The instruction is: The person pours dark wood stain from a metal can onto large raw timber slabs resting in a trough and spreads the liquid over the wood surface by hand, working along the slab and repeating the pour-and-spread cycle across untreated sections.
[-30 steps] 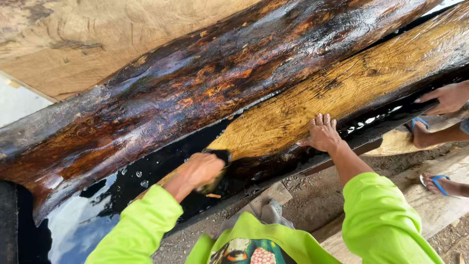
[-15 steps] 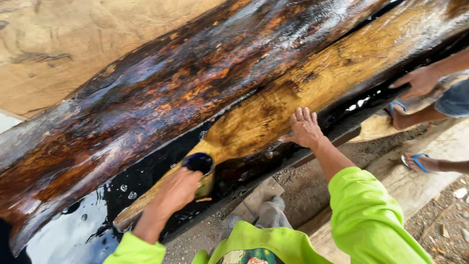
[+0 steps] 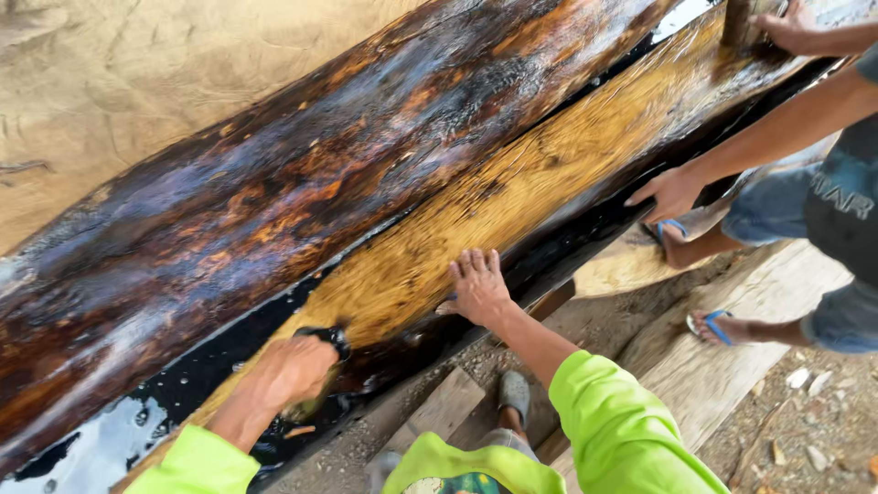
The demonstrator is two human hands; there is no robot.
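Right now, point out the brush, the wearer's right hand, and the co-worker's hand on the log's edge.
brush (image 3: 337,337), head view, dark head showing above the left hand's fingers.
right hand (image 3: 477,291), head view, back of the hand, flat on the yellow log.
co-worker's hand (image 3: 672,192), head view, back of the hand.

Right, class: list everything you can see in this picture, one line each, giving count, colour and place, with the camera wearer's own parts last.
Log: one, dark brown and orange, wet and glossy, lying diagonally across the frame.
Stripped wood strip: one, yellow, along the log's lower side.
Black sheet: one, wet, beneath the log.
Plank: one, pale, on the ground at right.
Co-worker: one, dark shirt, blue shorts, blue sandals, right edge.
Brush: one, black, in the left hand.
Left hand: fingers closed around the brush.
Right hand: flat on the yellow wood.
Sleeves: two, lime green, bottom.
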